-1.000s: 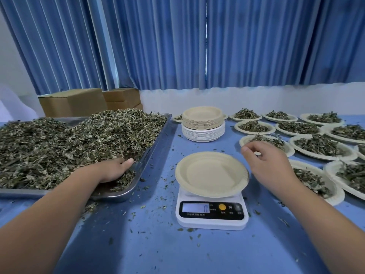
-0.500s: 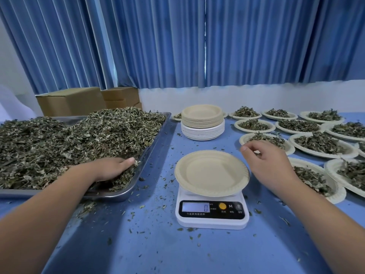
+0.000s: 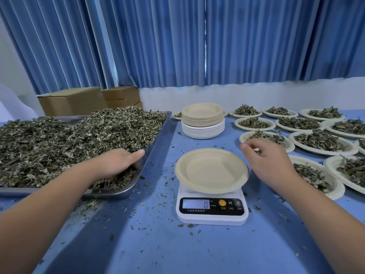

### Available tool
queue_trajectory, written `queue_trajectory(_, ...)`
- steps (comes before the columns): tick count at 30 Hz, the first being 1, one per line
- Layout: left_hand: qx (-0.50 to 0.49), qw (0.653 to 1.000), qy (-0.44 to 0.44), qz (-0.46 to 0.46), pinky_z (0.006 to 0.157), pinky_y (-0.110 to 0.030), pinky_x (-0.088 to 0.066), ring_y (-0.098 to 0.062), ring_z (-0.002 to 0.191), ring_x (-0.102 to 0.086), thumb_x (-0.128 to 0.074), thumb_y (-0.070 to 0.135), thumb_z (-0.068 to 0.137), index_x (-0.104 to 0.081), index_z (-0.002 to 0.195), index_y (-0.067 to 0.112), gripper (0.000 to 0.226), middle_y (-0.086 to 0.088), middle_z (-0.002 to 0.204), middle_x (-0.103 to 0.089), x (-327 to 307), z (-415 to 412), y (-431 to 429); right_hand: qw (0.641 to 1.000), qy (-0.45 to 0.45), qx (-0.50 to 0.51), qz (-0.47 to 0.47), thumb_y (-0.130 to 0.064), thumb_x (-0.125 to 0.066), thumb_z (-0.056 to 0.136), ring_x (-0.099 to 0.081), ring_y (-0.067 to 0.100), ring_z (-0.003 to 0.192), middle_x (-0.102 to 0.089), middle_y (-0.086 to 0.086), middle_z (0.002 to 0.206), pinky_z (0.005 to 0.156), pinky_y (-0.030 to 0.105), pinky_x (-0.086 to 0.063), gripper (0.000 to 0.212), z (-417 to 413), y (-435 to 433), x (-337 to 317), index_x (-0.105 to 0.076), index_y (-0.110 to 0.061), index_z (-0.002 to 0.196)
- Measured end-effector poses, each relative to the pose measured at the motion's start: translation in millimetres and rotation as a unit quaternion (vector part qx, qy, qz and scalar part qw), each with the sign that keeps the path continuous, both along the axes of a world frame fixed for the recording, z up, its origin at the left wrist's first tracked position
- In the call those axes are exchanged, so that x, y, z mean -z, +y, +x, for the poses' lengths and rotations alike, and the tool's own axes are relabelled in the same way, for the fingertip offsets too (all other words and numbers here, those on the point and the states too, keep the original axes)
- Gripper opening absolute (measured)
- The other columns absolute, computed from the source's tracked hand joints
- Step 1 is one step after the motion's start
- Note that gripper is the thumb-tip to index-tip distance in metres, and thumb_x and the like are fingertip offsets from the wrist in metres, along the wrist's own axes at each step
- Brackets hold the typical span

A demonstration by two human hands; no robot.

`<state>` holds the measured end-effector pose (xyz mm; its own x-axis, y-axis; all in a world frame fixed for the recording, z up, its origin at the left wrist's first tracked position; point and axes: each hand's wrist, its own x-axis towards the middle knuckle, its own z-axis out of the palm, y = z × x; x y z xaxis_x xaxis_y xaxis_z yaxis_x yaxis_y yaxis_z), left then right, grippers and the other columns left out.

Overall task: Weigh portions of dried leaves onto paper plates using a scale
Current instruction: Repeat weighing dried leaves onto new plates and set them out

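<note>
A white digital scale (image 3: 211,213) stands on the blue table and its display reads 0. An empty tan paper plate (image 3: 211,171) sits on top of it. To the left, a metal tray (image 3: 156,141) holds a big heap of dried leaves (image 3: 79,139). My left hand (image 3: 118,161) lies palm down in the tray's near right corner, fingers curled down into the leaves, thumb pointing right. My right hand (image 3: 270,161) hovers just right of the plate, fingers loosely curled, holding nothing.
A stack of empty paper plates (image 3: 202,119) stands behind the scale. Several plates filled with leaves (image 3: 320,141) cover the table's right side, one directly under my right forearm. Cardboard boxes (image 3: 73,101) sit behind the tray. Leaf crumbs litter the table.
</note>
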<state>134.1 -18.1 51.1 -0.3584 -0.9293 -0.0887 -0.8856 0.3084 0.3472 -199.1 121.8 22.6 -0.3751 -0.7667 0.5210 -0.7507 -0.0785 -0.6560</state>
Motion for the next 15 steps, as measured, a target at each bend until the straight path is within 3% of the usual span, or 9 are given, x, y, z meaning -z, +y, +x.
queue_trajectory(1, 0.000, 1.000, 0.016, -0.019, 0.092, -0.031, -0.038, -0.008, 0.090, -0.058, -0.018, 0.078, 0.072, -0.074, 0.091, 0.029, 0.076, 0.000, 0.114, -0.068, -3, 2, 2, 1.000, 0.001, -0.001, -0.002, -0.025, -0.054, 0.096, -0.051, 0.001, 0.067, -0.062, -0.009, 0.086, 0.063, 0.012, -0.034, 0.019, 0, 0, 0, -0.070, -0.016, 0.088)
queue_trajectory(2, 0.001, 0.999, 0.020, -0.032, 0.093, -0.031, -0.038, -0.008, 0.094, -0.059, -0.019, 0.077, 0.073, -0.074, 0.094, 0.030, 0.076, 0.001, 0.118, -0.067, -5, 4, 3, 1.000, 0.003, -0.002, -0.002, -0.024, -0.055, 0.095, -0.051, 0.001, 0.068, -0.062, -0.008, 0.086, 0.064, 0.012, -0.034, 0.019, 0, 0, 0, -0.070, -0.016, 0.088)
queue_trajectory(3, 0.005, 0.999, 0.000, -0.038, 0.099, -0.033, -0.038, -0.013, 0.106, -0.060, -0.016, 0.077, 0.075, -0.071, 0.109, 0.029, 0.081, -0.001, 0.128, -0.063, -6, 6, 5, 1.000, 0.006, -0.004, 0.000, -0.024, -0.055, 0.095, -0.051, 0.001, 0.068, -0.063, -0.007, 0.086, 0.064, 0.013, -0.034, 0.019, 0, -1, 0, -0.070, -0.016, 0.088)
queue_trajectory(5, 0.016, 0.995, -0.096, -0.011, 0.113, -0.040, -0.028, -0.023, 0.135, -0.043, -0.007, 0.077, 0.077, -0.047, 0.142, 0.025, 0.092, -0.003, 0.150, -0.043, -3, 9, 9, 1.000, 0.007, -0.006, 0.003, -0.024, -0.055, 0.095, -0.051, 0.003, 0.068, -0.063, -0.005, 0.086, 0.064, 0.014, -0.034, 0.019, 1, -1, 0, -0.070, -0.016, 0.087)
queue_trajectory(7, 0.028, 0.989, -0.139, 0.045, 0.118, -0.040, -0.016, -0.022, 0.145, -0.026, 0.000, 0.078, 0.076, -0.030, 0.151, 0.029, 0.094, 0.001, 0.158, -0.027, 3, 9, 17, 1.000, 0.007, -0.007, 0.003, -0.024, -0.055, 0.095, -0.052, 0.004, 0.069, -0.063, -0.003, 0.084, 0.063, 0.014, -0.034, 0.019, 1, -1, 0, -0.070, -0.015, 0.086)
queue_trajectory(11, 0.051, 0.991, -0.099, 0.075, 0.117, -0.032, -0.013, -0.015, 0.146, -0.022, -0.003, 0.077, 0.076, -0.027, 0.152, 0.027, 0.094, 0.007, 0.159, -0.023, 6, 8, 32, 1.000, 0.006, -0.010, -0.003, -0.023, -0.056, 0.095, -0.050, 0.004, 0.062, -0.061, -0.005, 0.076, 0.059, 0.014, -0.033, 0.020, 2, 2, 0, -0.070, -0.014, 0.084)
queue_trajectory(15, 0.062, 0.988, -0.133, 0.040, 0.113, -0.030, -0.023, -0.015, 0.139, -0.036, -0.007, 0.077, 0.076, -0.039, 0.147, 0.025, 0.094, 0.004, 0.154, -0.036, 5, 18, 47, 1.000, 0.010, -0.011, 0.001, -0.023, -0.055, 0.095, -0.049, 0.006, 0.062, -0.062, -0.002, 0.079, 0.059, 0.017, -0.034, 0.021, 1, 3, -1, -0.071, -0.011, 0.087)
